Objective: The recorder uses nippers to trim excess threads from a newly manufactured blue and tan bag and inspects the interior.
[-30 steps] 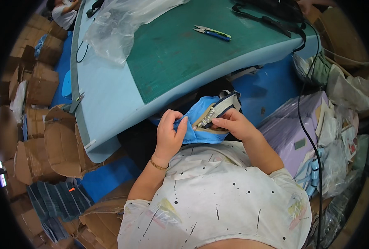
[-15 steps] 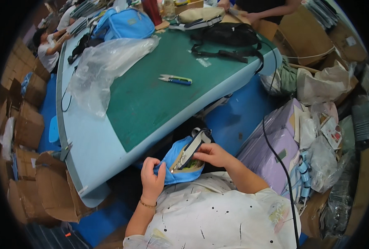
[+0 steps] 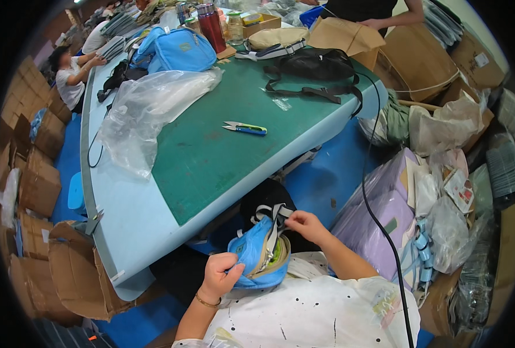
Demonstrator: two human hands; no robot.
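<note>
A small blue bag [image 3: 251, 246] with beige zip edging rests in my lap, its zip partly open on a yellow-green inside. My left hand [image 3: 221, 272] is closed on the bag's left edge, thumb and fingers pinching the blue fabric. At the bag's top right, my right hand [image 3: 305, 225] pinches a whitish-grey strap [image 3: 285, 212]; its fingertips partly hide what they grip. Beyond the bag, a pair of thread snips [image 3: 246, 128] with blue and green handles lies on the green table mat [image 3: 211, 156].
On the table are a crumpled clear plastic bag [image 3: 135, 116], a blue backpack [image 3: 182, 49], a black bag [image 3: 318, 64] and a red flask [image 3: 211, 29]. A black cable [image 3: 379, 223] hangs at my right, before purple wrapped stacks [image 3: 373, 214]. Cardboard boxes [image 3: 75, 267] stand left.
My right hand has moved off the zip opening to the strap at the bag's top right. The bag has tilted more upright, and my left hand still grips its left edge.
</note>
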